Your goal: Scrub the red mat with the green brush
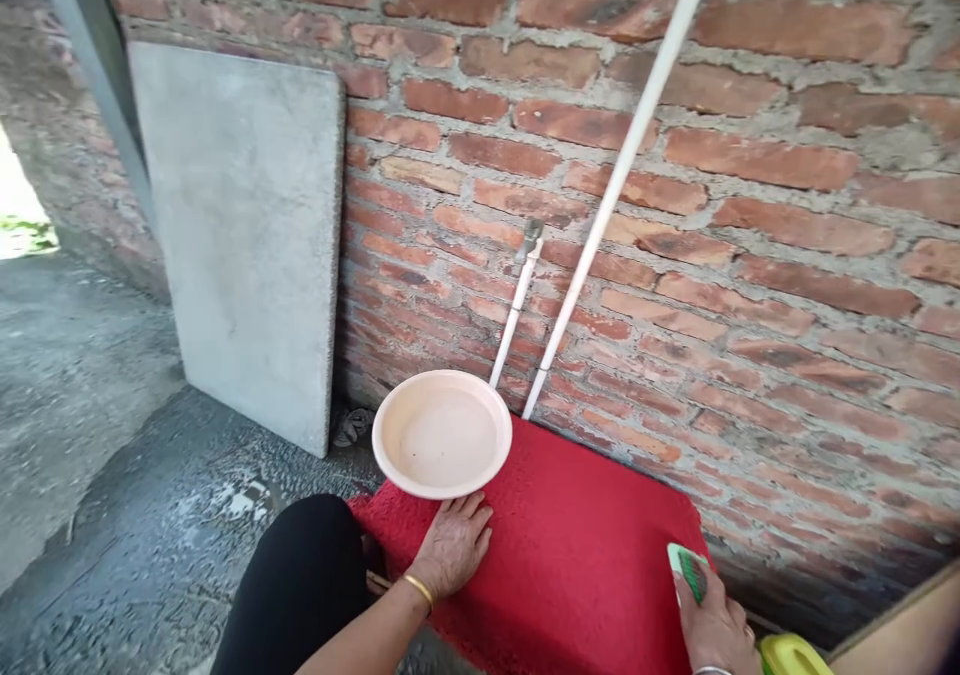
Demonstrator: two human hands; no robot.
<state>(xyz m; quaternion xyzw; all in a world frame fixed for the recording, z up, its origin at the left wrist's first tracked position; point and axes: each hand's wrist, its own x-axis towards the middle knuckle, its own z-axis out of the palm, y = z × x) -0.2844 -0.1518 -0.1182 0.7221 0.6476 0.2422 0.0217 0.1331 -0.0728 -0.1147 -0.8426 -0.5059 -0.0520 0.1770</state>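
A wet-looking red cloth [592, 515] lies spread over a low surface against the wall. My left hand [454, 543] rests on it palm down, fingers stretched out, just below the rim of a cream basin [442, 440]. The basin sits on the cloth's far left corner and looks nearly empty apart from a few specks. At the cloth's right side, my right hand [720, 620] is closed around a pale green scrub brush [691, 572] with a darker green ridged part. The brush's underside is hidden.
A brick wall [787, 235] rises behind the cloth, with a long white pipe [622, 170] and a short pipe with a tap [517, 305]. A grey slab [247, 225] leans at left above wet concrete floor [187, 495]. Something yellow [791, 655] stands at lower right.
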